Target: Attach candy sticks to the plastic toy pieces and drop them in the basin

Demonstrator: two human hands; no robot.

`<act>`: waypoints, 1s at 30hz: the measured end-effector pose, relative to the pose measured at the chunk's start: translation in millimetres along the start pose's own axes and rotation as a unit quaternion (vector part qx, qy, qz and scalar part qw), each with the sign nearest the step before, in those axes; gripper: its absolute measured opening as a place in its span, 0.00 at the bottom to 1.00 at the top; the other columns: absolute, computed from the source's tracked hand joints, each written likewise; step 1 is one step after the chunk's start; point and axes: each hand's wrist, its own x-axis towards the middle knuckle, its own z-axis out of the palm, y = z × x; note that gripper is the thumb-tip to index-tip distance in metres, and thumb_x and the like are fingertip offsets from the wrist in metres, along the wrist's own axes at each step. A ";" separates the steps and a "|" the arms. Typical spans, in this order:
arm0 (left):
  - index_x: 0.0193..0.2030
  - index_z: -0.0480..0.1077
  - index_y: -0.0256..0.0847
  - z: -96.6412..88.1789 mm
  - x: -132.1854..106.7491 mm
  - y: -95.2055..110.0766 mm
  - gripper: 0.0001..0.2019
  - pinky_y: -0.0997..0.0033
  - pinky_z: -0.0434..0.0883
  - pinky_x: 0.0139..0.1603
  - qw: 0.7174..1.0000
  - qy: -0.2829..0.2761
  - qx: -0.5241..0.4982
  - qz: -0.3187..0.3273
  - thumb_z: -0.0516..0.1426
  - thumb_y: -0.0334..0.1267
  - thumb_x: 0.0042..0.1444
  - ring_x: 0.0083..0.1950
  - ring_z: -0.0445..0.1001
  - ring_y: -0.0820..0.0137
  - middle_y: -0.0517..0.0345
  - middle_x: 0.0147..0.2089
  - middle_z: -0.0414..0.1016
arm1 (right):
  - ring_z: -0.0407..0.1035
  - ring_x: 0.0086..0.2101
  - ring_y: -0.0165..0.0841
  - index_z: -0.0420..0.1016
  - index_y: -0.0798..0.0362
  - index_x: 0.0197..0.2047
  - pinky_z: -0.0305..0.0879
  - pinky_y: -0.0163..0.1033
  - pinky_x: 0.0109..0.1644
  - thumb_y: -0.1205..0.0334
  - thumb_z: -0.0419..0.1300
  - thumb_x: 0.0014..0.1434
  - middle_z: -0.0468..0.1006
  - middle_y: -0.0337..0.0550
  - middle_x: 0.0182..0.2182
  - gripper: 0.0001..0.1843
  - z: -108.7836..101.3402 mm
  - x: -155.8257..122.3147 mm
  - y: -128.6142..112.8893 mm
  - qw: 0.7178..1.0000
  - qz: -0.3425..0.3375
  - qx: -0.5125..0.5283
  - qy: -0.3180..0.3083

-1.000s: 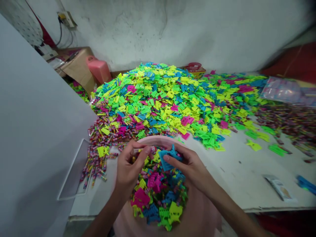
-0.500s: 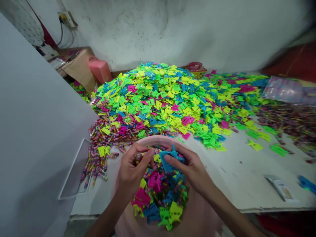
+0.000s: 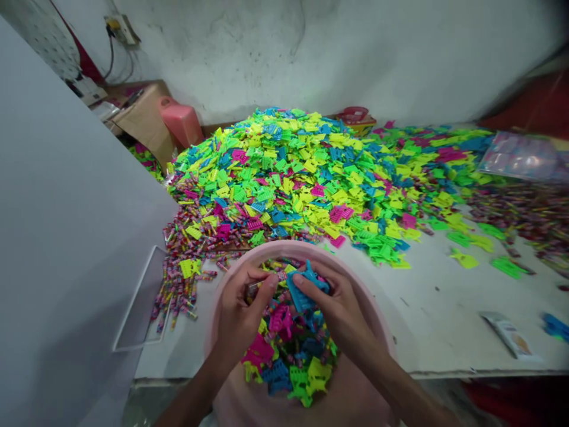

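Observation:
Above a pink tub [image 3: 371, 296], my two hands are close together. A flat blue plastic piece [image 3: 301, 295] with slots and a shaped top edge is pinched between the thumb and fingers of my right hand [image 3: 344, 302]. My left hand [image 3: 246, 302] is closed, thumb against fingertips, on a small printed stick [image 3: 281, 276] whose end points at the blue piece. Whether the two touch is too small to tell. Below them in the tub lie a magenta plastic piece [image 3: 280, 319], a green one [image 3: 300, 382] and several more, mixed with little printed sticks.
A big heap of coloured plastic pieces [image 3: 306, 172] rises against the wall. Printed sticks [image 3: 178, 290] are strewn at its left, near a white wire frame [image 3: 128, 317]. A grey panel [image 3: 66, 237] stands left. A small packet [image 3: 511, 338] lies on the white table [image 3: 427, 320].
The view has shifted slightly, and more of the tub's right rim shows. Both hands keep nearly the same pose, with the blue piece still in my right hand.

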 end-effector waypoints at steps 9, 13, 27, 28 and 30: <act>0.39 0.68 0.42 32.1 -9.6 14.8 0.13 0.81 0.53 0.17 0.991 0.024 -0.114 -0.059 0.60 0.49 0.63 0.17 0.54 0.81 0.68 0.24 0.68 | 0.73 0.32 0.35 0.81 0.48 0.36 0.70 0.37 0.35 0.54 0.67 0.56 0.81 0.40 0.34 0.08 29.5 1.0 -2.7 0.961 0.008 0.265 0.074; 0.37 0.65 0.43 40.6 -20.0 11.4 0.14 0.80 0.52 0.16 0.985 0.013 -0.147 -0.087 0.61 0.49 0.63 0.16 0.53 0.80 0.72 0.19 0.61 | 0.69 0.28 0.35 0.74 0.49 0.22 0.65 0.36 0.27 0.55 0.54 0.62 0.75 0.42 0.26 0.18 41.4 -5.8 -10.3 0.953 -0.051 0.284 0.090; 0.31 0.65 0.42 45.1 -33.7 6.7 0.11 0.78 0.65 0.31 0.996 -0.003 -0.031 0.084 0.56 0.35 0.67 0.28 0.68 0.76 0.64 0.28 0.67 | 0.59 0.17 0.28 0.57 0.49 0.19 0.64 0.34 0.23 0.55 0.48 0.62 0.58 0.34 0.16 0.21 47.6 -5.9 -18.7 0.928 -0.019 0.355 0.110; 0.31 0.65 0.42 45.4 -33.7 7.3 0.11 0.78 0.65 0.31 0.995 -0.002 -0.027 0.093 0.56 0.34 0.67 0.28 0.68 0.76 0.64 0.28 0.67 | 0.58 0.17 0.28 0.57 0.49 0.18 0.64 0.34 0.23 0.55 0.48 0.62 0.58 0.34 0.16 0.20 47.4 -6.0 -19.1 0.926 -0.021 0.362 0.107; 0.32 0.65 0.42 45.3 -33.4 8.0 0.10 0.78 0.65 0.31 0.994 -0.003 -0.012 0.107 0.56 0.33 0.67 0.28 0.68 0.76 0.64 0.28 0.68 | 0.56 0.16 0.28 0.58 0.49 0.18 0.64 0.34 0.23 0.55 0.49 0.61 0.58 0.34 0.16 0.20 46.9 -6.0 -20.2 0.922 -0.021 0.373 0.103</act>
